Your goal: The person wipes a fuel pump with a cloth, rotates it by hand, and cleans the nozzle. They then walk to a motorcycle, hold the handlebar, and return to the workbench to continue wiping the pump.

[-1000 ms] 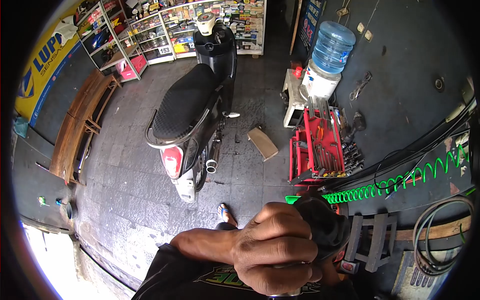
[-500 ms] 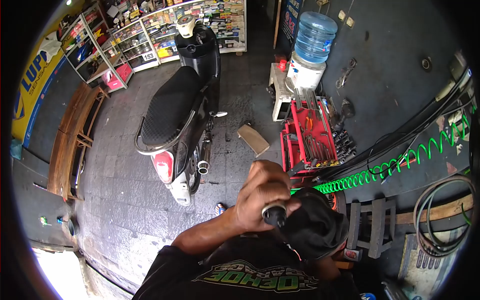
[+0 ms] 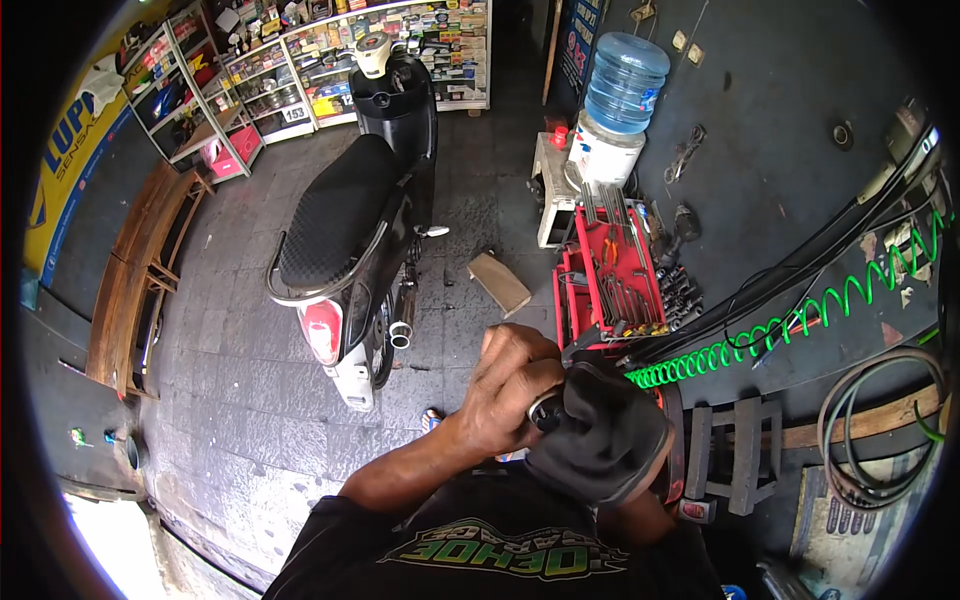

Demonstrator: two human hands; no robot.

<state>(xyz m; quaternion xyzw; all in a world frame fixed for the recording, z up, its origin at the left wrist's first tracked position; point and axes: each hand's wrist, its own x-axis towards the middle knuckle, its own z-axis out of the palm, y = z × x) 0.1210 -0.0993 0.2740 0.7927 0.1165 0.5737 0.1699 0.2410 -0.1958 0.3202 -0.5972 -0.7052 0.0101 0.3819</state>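
My left hand [image 3: 512,385] is closed around a dark cylindrical part [image 3: 545,412] with a pale metal ring at its end; most of it is hidden in my fist. A black cloth [image 3: 600,430] drapes over my right hand, hiding its fingers, and is bunched against the exposed end of the part. Both hands are in front of my chest, above my black shirt [image 3: 500,550].
A black-and-white scooter [image 3: 345,240] stands ahead to the left. To the right are a red tool cart [image 3: 640,270], a green coiled air hose [image 3: 720,355] and grey metal stands [image 3: 745,455]. A wooden block [image 3: 500,283] lies on the floor near a water dispenser [image 3: 605,150].
The black cloth in my right hand has come up and left against the end of the part, covering its tapered tip. My left hand still grips it, shifted slightly left.
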